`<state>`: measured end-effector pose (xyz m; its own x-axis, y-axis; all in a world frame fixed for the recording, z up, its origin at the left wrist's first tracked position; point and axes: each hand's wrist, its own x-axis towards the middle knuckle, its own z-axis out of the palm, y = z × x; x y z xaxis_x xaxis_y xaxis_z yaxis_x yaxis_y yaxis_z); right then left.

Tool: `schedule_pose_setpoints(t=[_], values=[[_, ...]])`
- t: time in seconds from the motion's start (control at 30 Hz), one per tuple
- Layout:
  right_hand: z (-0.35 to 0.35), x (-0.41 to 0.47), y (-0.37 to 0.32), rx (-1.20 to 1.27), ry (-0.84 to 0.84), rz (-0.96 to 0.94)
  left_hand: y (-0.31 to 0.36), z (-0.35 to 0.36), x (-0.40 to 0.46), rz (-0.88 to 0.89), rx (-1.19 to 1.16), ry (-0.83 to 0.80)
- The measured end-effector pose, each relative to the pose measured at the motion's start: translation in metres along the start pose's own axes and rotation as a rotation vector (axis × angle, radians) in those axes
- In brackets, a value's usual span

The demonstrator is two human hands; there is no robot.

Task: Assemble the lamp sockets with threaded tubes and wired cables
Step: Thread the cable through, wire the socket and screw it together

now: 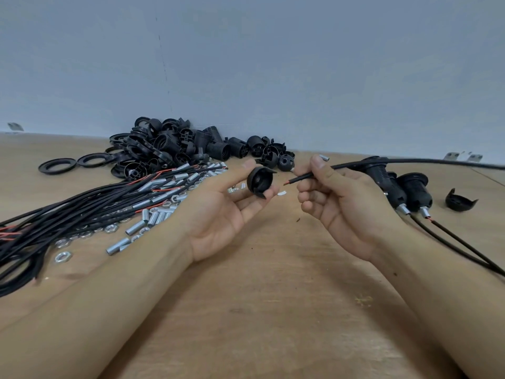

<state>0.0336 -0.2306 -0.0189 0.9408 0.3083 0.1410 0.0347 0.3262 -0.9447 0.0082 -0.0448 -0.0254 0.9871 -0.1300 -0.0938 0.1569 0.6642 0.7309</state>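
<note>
from the head view, the next job looks like poking the wire tip into the little hole of the cap. best to line the tip up straight with the hole and push slowly, so the thin strands do not bend.

the left hand point(218, 212) is half open and pinches the black socket cap point(261, 181) between thumb and fingertips. the right hand point(344, 198) is curled shut around the black cable point(303, 178), whose bare tip points at the cap, just beside it and not touching.
</note>
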Motion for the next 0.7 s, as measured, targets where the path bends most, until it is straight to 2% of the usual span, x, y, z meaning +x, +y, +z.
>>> schedule_pose_setpoints(t=[0.17,0.3,0.4,0.6,0.7], values=[[0.006,-0.003,0.006,-0.103,-0.070,-0.218,-0.003,0.001,-0.003,-0.035,0.020,-0.045],[0.008,-0.004,0.007,-0.233,-0.030,-0.307,-0.006,0.002,-0.003,-0.036,0.032,-0.061],[0.008,-0.005,0.007,-0.286,0.000,-0.376,-0.009,0.003,-0.002,-0.050,0.138,-0.065],[0.009,-0.004,0.008,-0.210,0.019,-0.339,-0.011,0.004,-0.001,-0.078,0.175,-0.020],[0.007,-0.005,0.008,-0.312,0.022,-0.363,-0.012,0.003,-0.001,-0.050,0.188,-0.021]])
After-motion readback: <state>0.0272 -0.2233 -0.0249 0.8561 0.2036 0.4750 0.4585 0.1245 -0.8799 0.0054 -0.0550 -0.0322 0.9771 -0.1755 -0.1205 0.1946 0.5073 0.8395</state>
